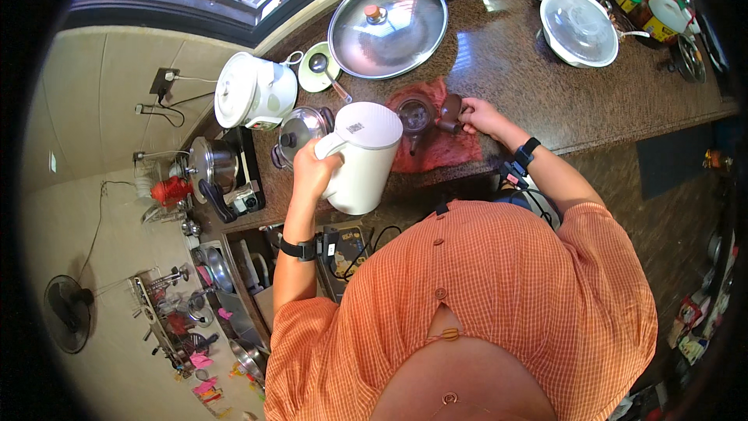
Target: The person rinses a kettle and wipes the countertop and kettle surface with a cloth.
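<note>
My left hand (314, 168) grips the handle of a white electric kettle (367, 172), which is tilted over the counter's front edge with its pale lid facing up. To its right, a small dark brown teapot (416, 116) sits uncovered on a reddish cloth (447, 152), its spout towards me and a stubby side handle pointing right. Between the fingers of my right hand (480, 117) is a brown round piece, apparently the teapot lid (451, 106), just beside that side handle. What the teapot holds is too dark to tell.
Behind the cloth lies a large domed steel lid (388, 26). A green saucer with a ladle (320, 67), a white lidded pot (254, 90) and a steel pot (302, 131) stand left. A covered white bowl (578, 29) and several jars occupy the back right.
</note>
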Demonstrator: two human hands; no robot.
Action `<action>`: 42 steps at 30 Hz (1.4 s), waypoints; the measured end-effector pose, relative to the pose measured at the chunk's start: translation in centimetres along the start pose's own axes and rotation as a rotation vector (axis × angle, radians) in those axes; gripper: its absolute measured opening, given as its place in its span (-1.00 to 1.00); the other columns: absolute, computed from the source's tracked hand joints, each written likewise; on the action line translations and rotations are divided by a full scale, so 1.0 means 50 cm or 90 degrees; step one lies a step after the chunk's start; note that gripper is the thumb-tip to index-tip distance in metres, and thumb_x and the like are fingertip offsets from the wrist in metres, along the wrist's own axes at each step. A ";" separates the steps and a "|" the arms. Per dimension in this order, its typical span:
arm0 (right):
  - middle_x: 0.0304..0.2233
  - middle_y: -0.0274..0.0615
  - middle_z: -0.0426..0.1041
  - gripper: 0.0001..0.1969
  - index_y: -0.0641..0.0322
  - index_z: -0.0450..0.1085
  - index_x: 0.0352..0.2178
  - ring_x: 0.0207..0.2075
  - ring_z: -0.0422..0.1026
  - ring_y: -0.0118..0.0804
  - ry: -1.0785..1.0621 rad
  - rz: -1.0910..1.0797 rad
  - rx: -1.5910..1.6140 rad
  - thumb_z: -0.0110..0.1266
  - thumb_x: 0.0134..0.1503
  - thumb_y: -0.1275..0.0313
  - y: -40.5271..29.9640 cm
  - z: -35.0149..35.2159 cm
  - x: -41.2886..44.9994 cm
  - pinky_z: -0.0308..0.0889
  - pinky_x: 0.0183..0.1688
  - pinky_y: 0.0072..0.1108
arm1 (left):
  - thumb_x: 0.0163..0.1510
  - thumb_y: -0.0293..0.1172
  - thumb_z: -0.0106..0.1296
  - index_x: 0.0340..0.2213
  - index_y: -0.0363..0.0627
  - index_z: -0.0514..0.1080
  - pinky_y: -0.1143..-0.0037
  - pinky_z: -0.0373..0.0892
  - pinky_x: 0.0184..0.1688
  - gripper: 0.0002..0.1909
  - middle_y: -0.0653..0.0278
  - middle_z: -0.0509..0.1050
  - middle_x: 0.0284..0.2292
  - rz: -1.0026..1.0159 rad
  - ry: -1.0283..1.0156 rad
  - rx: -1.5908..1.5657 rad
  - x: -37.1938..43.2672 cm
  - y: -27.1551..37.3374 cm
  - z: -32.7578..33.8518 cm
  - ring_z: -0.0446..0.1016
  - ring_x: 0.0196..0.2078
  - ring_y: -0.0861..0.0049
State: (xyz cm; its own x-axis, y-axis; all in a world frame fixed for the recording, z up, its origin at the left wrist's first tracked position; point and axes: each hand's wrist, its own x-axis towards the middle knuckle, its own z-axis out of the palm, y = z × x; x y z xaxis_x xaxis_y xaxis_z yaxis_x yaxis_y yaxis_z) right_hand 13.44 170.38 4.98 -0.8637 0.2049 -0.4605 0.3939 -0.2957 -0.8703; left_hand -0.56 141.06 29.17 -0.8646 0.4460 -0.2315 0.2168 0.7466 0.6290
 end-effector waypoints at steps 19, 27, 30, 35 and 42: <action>-0.54 -0.35 0.37 -0.83 0.28 0.32 -0.41 -0.48 0.35 -0.51 0.143 -0.130 -0.118 0.07 -0.07 0.47 -0.064 -0.001 -0.016 0.30 -0.39 -0.60 | -0.34 -0.58 -0.03 -0.52 -0.32 0.36 0.60 0.28 -0.41 -0.80 0.31 0.39 -0.56 0.026 0.352 -0.555 -0.139 -0.306 0.037 0.35 -0.52 0.60; -0.54 -0.09 0.41 -0.77 0.28 0.35 -0.46 -0.44 0.42 -0.14 0.016 -0.329 -0.580 0.07 -0.15 0.35 -0.207 0.160 -0.016 0.32 -0.35 -0.41 | -0.15 -0.51 0.06 -0.39 -0.26 0.35 0.56 0.31 -0.32 -0.79 0.33 0.42 -0.45 0.067 0.296 -0.459 -0.139 -0.366 0.062 0.37 -0.41 0.62; -0.44 0.01 0.45 -0.78 0.26 0.37 -0.47 -0.35 0.42 0.00 -0.026 -0.318 -0.699 0.05 -0.16 0.34 -0.200 0.204 0.015 0.32 -0.28 -0.32 | -0.17 -0.48 0.17 -0.09 -0.24 0.25 0.53 0.29 -0.14 -0.44 0.23 0.38 -0.21 0.079 0.179 -0.390 -0.142 -0.372 0.038 0.36 -0.20 0.54; -0.44 -0.01 0.46 -0.76 0.25 0.39 -0.44 -0.36 0.44 -0.02 -0.004 -0.257 -0.701 0.07 -0.13 0.32 -0.196 0.222 0.036 0.33 -0.28 -0.36 | -0.25 -0.40 0.27 0.13 -0.12 0.02 0.43 0.24 -0.02 -0.08 0.12 0.20 0.03 0.047 0.102 -0.379 -0.198 -0.423 0.018 0.28 0.00 0.38; -0.46 -0.05 0.48 -0.54 0.23 0.41 -0.39 -0.31 0.46 -0.09 0.063 -0.034 -0.675 0.05 -0.05 0.00 -0.213 0.173 -0.004 0.33 -0.24 -0.43 | -0.23 -0.40 0.25 0.14 -0.01 0.03 0.37 0.22 -0.02 -0.10 0.15 0.14 0.08 -0.211 0.079 -0.392 -0.290 -0.523 0.020 0.25 0.01 0.29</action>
State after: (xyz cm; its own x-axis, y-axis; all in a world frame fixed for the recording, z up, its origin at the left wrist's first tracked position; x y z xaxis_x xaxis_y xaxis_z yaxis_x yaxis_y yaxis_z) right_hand 6.69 165.42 15.87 -0.8776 0.2819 -0.3877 0.4694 0.6693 -0.5759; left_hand 6.76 115.55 15.32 -0.8940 0.1559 -0.4201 -0.3310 0.4025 0.8535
